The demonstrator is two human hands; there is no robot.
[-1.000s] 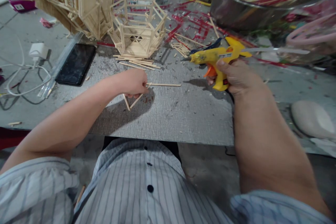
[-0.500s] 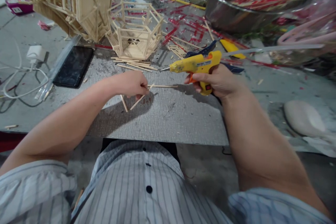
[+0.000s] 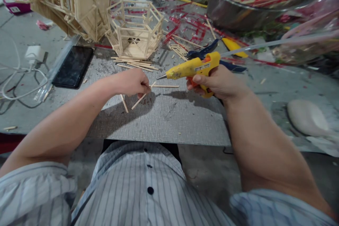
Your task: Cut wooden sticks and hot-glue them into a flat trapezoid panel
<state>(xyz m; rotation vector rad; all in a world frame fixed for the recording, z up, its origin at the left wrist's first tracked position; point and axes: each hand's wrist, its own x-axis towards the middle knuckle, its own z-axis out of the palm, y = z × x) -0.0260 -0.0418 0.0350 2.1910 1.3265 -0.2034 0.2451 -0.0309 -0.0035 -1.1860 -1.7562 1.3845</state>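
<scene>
My left hand (image 3: 135,83) is closed in a pinch on thin wooden sticks (image 3: 139,101) just above the grey board; part of them is hidden beneath the fingers. One stick (image 3: 169,86) points right from the fingertips, and another piece (image 3: 124,103) slants down below the palm. Wrapped round the handle of a yellow glue gun (image 3: 182,69) is my right hand (image 3: 212,81), its fingers at the orange trigger. The gun's metal nozzle points left and down, a little above and right of the pinched sticks. A clear glue stick (image 3: 265,45) trails from its back.
Behind my hands lie loose sticks (image 3: 137,64) and a six-sided stick frame (image 3: 136,31). A larger stick structure (image 3: 69,3) stands at back left, near a black phone (image 3: 73,66). Dark blue pliers (image 3: 203,51) and a steel bowl (image 3: 225,14) are at the right.
The glue gun has moved left and slightly down, its nozzle tilting more downward toward the pinched sticks. My left hand has stayed nearly in place.
</scene>
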